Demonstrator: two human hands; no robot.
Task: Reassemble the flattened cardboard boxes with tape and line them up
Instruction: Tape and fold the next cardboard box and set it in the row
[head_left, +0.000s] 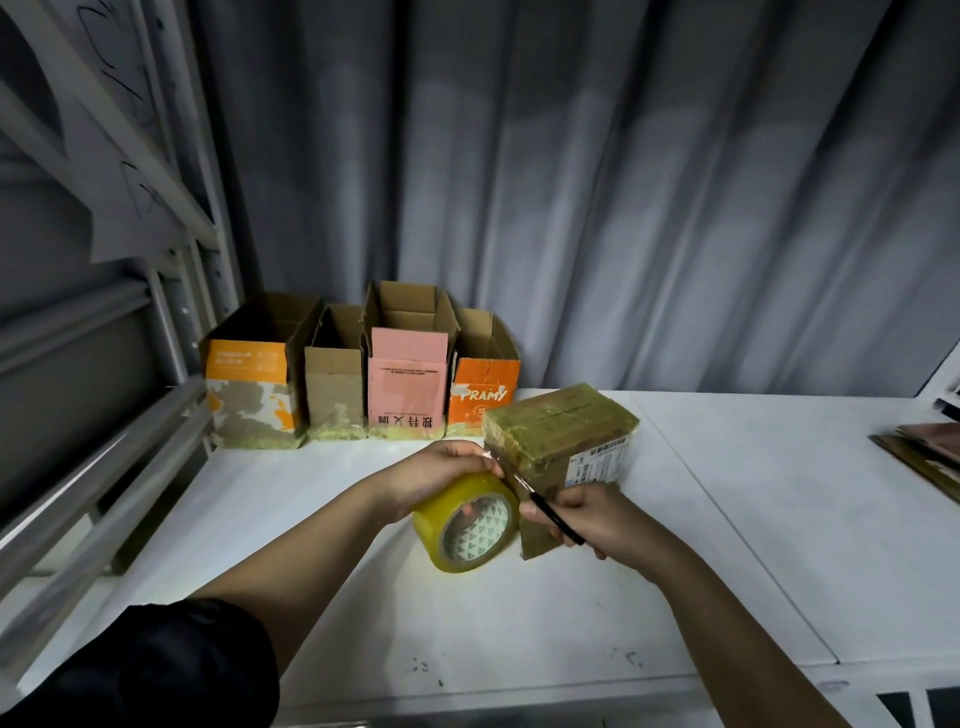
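Head view, items as I logged them. Surface (727, 545): white, set before a grey curtain (623, 182). Item one: row of four open-topped cardboard boxes standing along the back edge, side by side and touching; from left, an orange-and-white box (249, 395), a plain brown box (333, 395), a pink box (408, 387) that stood tallest, and an orange box (483, 395) printed "PRAMY". Item two: a fifth box (563, 431), brown, its upper face covered in yellowish tape, bearing a barcode label on its right side; it stood just in front of and to the right of the orange one, tilted toward me. Item three: tape roll (470, 527), yellow-tinted, patterned core, held just left of that box with a strip drawn across to the box's near corner. Left hand (441, 475): fingers curled over the top of the roll, gripping it. Right hand (587, 517): clamped on a thin black-handled blade (550, 512), its tip angled up toward the stretched tape; I could not tell whether it touched. Item four: flattened cardboard stack (924, 457), lying at the far right edge, well apart from the rest. Metal shelving frame (130, 338): at left, beside the row.
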